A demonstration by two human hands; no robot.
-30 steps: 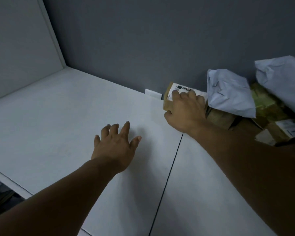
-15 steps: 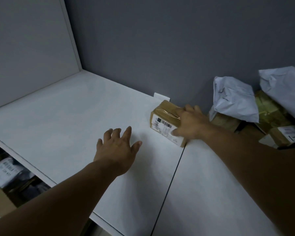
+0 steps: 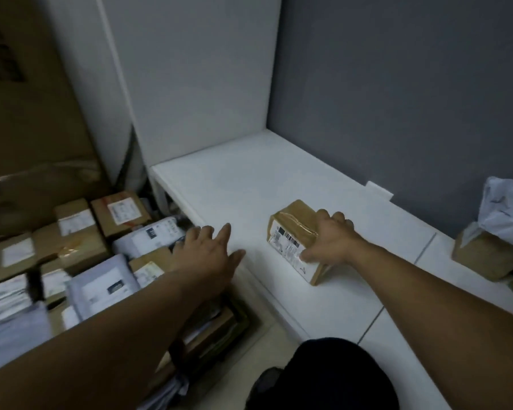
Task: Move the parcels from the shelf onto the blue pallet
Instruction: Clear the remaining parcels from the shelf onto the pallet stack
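A small brown cardboard parcel with a white barcode label lies on the white shelf, near its front edge. My right hand grips the parcel's right side, fingers over its top and thumb on the labelled face. My left hand hovers open, fingers spread, over the shelf's front edge, holding nothing. A heap of parcels, brown boxes and white mailers, lies low on the left. The blue pallet itself is hidden.
A brown box with a white plastic mailer leaning on it stays at the shelf's right end. A large cardboard sheet stands at far left. Grey wall behind the shelf. A dark-clothed knee shows at the bottom.
My right hand has dragged the brown parcel from the back wall toward the shelf's front. The view has swung left and down, revealing the heap of parcels. My left hand moved to the shelf edge.
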